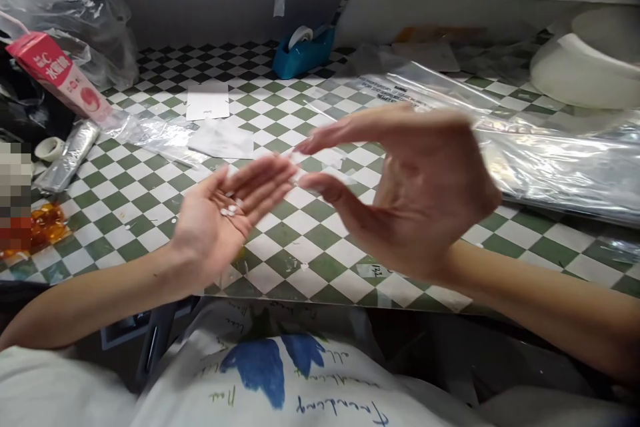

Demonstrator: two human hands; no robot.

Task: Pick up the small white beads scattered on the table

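My left hand (227,213) is held palm up over the green and white checked table (300,240), fingers stretched out flat. A few small white bits (231,209) lie in its palm. My right hand (415,180) hovers just to the right of it, thumb and forefinger apart in an open curve, their tips close to my left fingertips. Nothing shows between the right fingers. The right hand is slightly blurred.
A blue tape dispenser (303,50) stands at the back. White paper pieces (208,102) lie behind my hands. Clear plastic bags (545,147) cover the right side. A pink carton (60,77), a tape roll (49,148) and a white bowl (585,60) sit at the edges.
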